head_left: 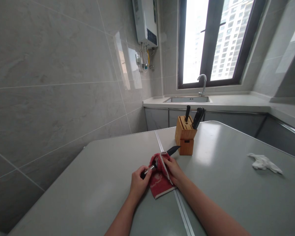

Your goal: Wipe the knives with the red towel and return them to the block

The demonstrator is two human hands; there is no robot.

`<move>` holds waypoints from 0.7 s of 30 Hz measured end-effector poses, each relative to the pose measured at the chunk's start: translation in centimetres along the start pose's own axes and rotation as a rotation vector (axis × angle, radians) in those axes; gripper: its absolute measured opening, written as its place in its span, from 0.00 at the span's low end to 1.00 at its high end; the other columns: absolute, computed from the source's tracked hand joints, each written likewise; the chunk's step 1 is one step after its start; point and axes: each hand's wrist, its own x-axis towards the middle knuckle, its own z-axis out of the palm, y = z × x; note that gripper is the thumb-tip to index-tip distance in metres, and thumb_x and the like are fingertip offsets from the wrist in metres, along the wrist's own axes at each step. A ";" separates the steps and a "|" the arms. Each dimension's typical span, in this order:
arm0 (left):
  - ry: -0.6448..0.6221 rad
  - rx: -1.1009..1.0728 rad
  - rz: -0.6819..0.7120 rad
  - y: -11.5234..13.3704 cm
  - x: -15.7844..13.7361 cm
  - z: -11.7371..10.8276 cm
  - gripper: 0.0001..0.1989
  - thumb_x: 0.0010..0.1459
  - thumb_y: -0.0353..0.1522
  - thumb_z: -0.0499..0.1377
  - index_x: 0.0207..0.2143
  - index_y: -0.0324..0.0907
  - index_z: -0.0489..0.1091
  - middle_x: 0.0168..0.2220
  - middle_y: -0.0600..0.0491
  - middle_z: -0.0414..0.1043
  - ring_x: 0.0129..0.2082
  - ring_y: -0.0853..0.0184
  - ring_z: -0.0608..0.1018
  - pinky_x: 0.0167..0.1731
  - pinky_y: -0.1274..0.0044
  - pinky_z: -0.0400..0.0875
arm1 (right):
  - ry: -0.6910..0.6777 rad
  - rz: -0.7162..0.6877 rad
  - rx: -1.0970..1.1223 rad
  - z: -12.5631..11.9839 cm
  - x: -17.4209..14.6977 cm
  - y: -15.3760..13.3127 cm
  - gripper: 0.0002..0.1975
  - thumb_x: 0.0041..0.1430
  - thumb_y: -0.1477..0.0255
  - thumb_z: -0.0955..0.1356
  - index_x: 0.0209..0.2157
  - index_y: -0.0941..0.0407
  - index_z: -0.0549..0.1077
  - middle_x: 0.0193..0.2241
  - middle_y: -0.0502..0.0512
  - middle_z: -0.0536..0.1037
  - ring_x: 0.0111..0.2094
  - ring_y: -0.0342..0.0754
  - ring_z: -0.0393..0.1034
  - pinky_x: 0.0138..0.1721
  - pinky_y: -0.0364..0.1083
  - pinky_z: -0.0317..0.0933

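My left hand [139,181] is closed around the dark handle of a knife [173,150]. The blade slants up and to the right, and its dark tip sticks out past a red cloth [161,185] with pale edging. Folded cloth covers the middle of the blade. My right hand [174,170] grips this cloth around the blade, its fingers partly hidden by the fabric. Just beyond the knife tip stands a wooden knife block [186,136], with two black-handled tools in its top.
A crumpled white cloth or tissue [265,163] lies on the right of the pale table [108,183]. A metal strip [183,209] crosses the tabletop. Behind are a counter with a sink [186,97] and a faucet [203,83]. A tiled wall [59,82] borders the left.
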 end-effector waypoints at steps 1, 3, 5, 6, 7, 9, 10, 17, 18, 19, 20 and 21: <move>0.013 -0.002 -0.010 0.0 0.0 -0.1 0.13 0.55 0.40 0.56 0.26 0.39 0.71 0.23 0.55 0.70 0.25 0.68 0.69 0.27 0.80 0.62 | 0.002 0.004 0.015 0.0 0.0 0.0 0.13 0.41 0.68 0.75 0.29 0.59 0.75 0.24 0.53 0.79 0.26 0.47 0.73 0.33 0.45 0.67; 0.051 -0.008 -0.035 -0.1 0.2 -0.3 0.13 0.54 0.40 0.58 0.26 0.39 0.72 0.23 0.54 0.70 0.25 0.68 0.69 0.27 0.79 0.62 | 0.002 0.008 0.037 0.0 0.1 -0.1 0.12 0.42 0.68 0.75 0.29 0.59 0.75 0.25 0.53 0.79 0.26 0.47 0.74 0.34 0.46 0.67; 0.099 -0.028 -0.067 -0.3 0.3 -0.5 0.13 0.52 0.40 0.59 0.26 0.38 0.73 0.22 0.54 0.70 0.25 0.67 0.69 0.26 0.79 0.62 | 0.006 0.002 0.050 -0.2 0.3 -0.1 0.12 0.42 0.69 0.75 0.30 0.59 0.75 0.25 0.54 0.80 0.26 0.47 0.73 0.34 0.45 0.67; 0.122 -0.045 -0.082 -0.4 0.4 -0.6 0.13 0.51 0.40 0.59 0.25 0.38 0.73 0.22 0.54 0.71 0.25 0.67 0.70 0.27 0.79 0.62 | 0.009 -0.004 0.056 -0.3 0.4 -0.1 0.12 0.43 0.69 0.74 0.30 0.59 0.75 0.26 0.54 0.80 0.26 0.46 0.73 0.34 0.45 0.67; 0.140 -0.067 -0.093 -0.5 0.5 -0.7 0.13 0.51 0.40 0.60 0.25 0.38 0.74 0.23 0.53 0.72 0.26 0.66 0.71 0.27 0.78 0.62 | 0.008 -0.012 0.062 -0.3 0.5 -0.2 0.12 0.43 0.69 0.74 0.31 0.59 0.75 0.26 0.54 0.80 0.26 0.46 0.73 0.34 0.45 0.67; 0.169 -0.123 -0.110 -0.7 0.5 -0.7 0.13 0.50 0.40 0.60 0.26 0.39 0.75 0.25 0.52 0.74 0.28 0.65 0.72 0.30 0.78 0.64 | 0.004 -0.025 0.071 -0.5 0.6 -0.3 0.12 0.44 0.68 0.73 0.32 0.59 0.75 0.27 0.54 0.80 0.27 0.47 0.74 0.34 0.45 0.67; 0.183 -0.150 -0.116 -0.9 0.5 -0.7 0.12 0.50 0.39 0.61 0.26 0.39 0.75 0.26 0.52 0.75 0.29 0.64 0.73 0.31 0.77 0.64 | 0.004 -0.028 0.072 -0.5 0.7 -0.4 0.12 0.45 0.68 0.73 0.32 0.59 0.75 0.27 0.54 0.80 0.28 0.47 0.74 0.35 0.45 0.67; 0.273 -0.341 -0.197 -1.6 0.6 -0.7 0.12 0.45 0.39 0.65 0.27 0.38 0.75 0.26 0.53 0.74 0.29 0.67 0.71 0.32 0.78 0.63 | 0.039 -0.029 0.099 -0.5 0.6 -1.3 0.11 0.45 0.68 0.73 0.31 0.59 0.76 0.26 0.54 0.80 0.28 0.48 0.74 0.35 0.45 0.68; 0.285 -0.389 -0.217 -1.7 0.7 -0.7 0.12 0.44 0.39 0.66 0.27 0.38 0.75 0.26 0.54 0.73 0.28 0.69 0.70 0.31 0.79 0.63 | 0.049 -0.036 0.112 -0.6 0.7 -1.3 0.11 0.44 0.68 0.73 0.30 0.58 0.76 0.26 0.53 0.80 0.27 0.47 0.74 0.34 0.45 0.68; 0.302 -0.452 -0.246 -1.8 0.7 -0.7 0.13 0.43 0.39 0.67 0.27 0.38 0.75 0.25 0.55 0.71 0.26 0.70 0.69 0.29 0.80 0.62 | 0.065 -0.043 0.122 -0.7 0.8 -1.4 0.10 0.44 0.68 0.73 0.30 0.58 0.75 0.25 0.52 0.80 0.26 0.47 0.73 0.33 0.45 0.68; 0.326 -0.524 -0.283 -1.9 0.8 -0.7 0.13 0.41 0.38 0.68 0.27 0.38 0.75 0.23 0.56 0.70 0.24 0.72 0.68 0.26 0.81 0.61 | 0.082 -0.049 0.129 -0.8 0.9 -1.4 0.10 0.43 0.68 0.73 0.29 0.58 0.75 0.24 0.52 0.80 0.25 0.46 0.73 0.33 0.44 0.68; 0.353 -0.594 -0.321 -1.9 0.9 -0.7 0.15 0.40 0.38 0.69 0.28 0.37 0.75 0.22 0.58 0.67 0.22 0.74 0.66 0.24 0.82 0.59 | 0.101 -0.054 0.132 -0.9 1.0 -1.4 0.10 0.43 0.69 0.74 0.29 0.57 0.75 0.23 0.51 0.79 0.25 0.46 0.72 0.32 0.44 0.67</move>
